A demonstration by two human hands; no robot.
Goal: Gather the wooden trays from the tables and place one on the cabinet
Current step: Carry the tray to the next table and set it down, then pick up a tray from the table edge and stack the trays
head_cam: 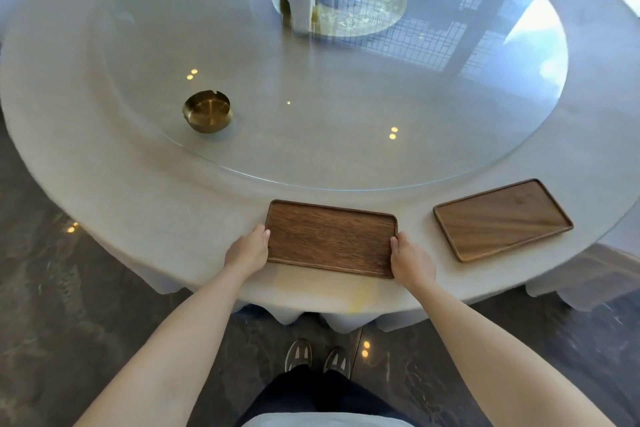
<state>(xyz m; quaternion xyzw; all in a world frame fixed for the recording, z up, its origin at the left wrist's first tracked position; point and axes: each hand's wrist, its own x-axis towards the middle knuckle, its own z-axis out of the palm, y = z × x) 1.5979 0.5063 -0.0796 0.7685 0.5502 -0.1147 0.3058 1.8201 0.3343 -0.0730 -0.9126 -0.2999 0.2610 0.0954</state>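
Near tray (pixel 330 238) lies long axis left-right on bench (pixel 138 184); left hand (pixel 247 250) and right hand (pixel 412 258) grip its short ends. Second tray (pixel 502 218) sits right, nearer right hand.

A large round table (pixel 104 163) fills most of the room here, covered with a pale grey cloth that hangs in folds near the floor. On it lies a round glass turntable (pixel 346 97), which reflects gridded windows and bright daylight. A brass ashtray (pixel 206 111) sits on the glass. The floor (pixel 69 305) is dark polished stone with marble veins and small reflections of ceiling lamps.
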